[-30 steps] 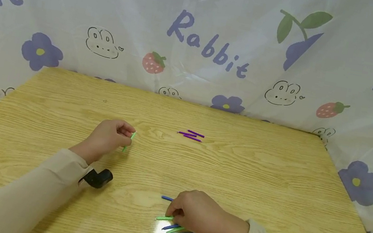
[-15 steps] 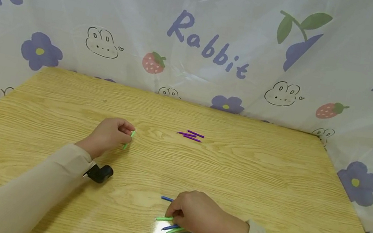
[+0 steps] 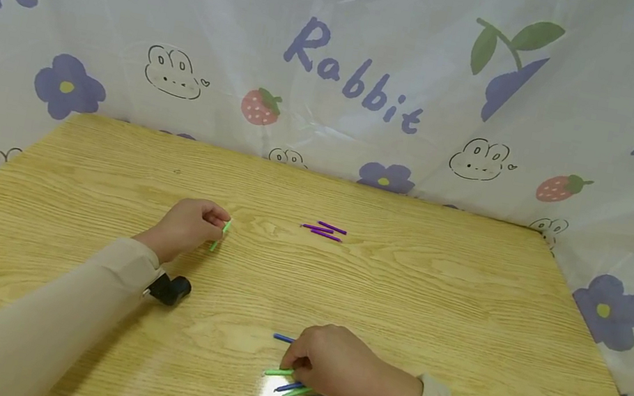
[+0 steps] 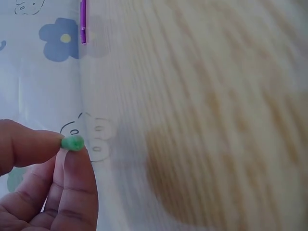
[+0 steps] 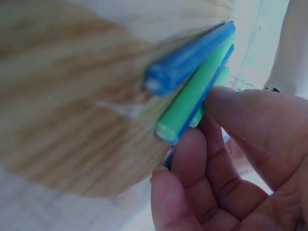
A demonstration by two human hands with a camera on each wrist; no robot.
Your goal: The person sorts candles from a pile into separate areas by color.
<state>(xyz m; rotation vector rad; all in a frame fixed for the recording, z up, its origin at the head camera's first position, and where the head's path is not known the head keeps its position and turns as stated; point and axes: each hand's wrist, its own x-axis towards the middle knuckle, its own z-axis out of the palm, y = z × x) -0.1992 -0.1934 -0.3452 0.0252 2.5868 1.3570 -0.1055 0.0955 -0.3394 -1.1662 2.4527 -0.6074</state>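
The step in hand looks to be lifting thin sticks one by one from a mixed group and setting them elsewhere on the counter (image 3: 432, 303). The left hand (image 3: 186, 228) pinches one green stick (image 3: 225, 228) between thumb and forefinger, in the left half of the counter and nearer its far edge than the right hand is. That stick slants, its upper end leaning toward the far edge; whether its lower end touches the wood I cannot tell. The right hand (image 3: 334, 364) works toward the near side, thumb and fingertips apparently closed on a second green stick (image 3: 278, 372), with a lone blue stick (image 3: 284, 338) partly hidden on its far side. Just beside its fingers, toward the near edge, a third green stick (image 3: 297, 393) lies between two blue sticks (image 3: 288, 387). Three purple sticks (image 3: 324, 230) lie together toward the far edge, well apart from both hands. The next move seems to call for lowering the left stick flat and letting go, while the right keeps its pinch without dragging neighbours along. The left arm stretches forward from the near left, wrist raised; the right comes in low, knuckles up, fingers pointing down.
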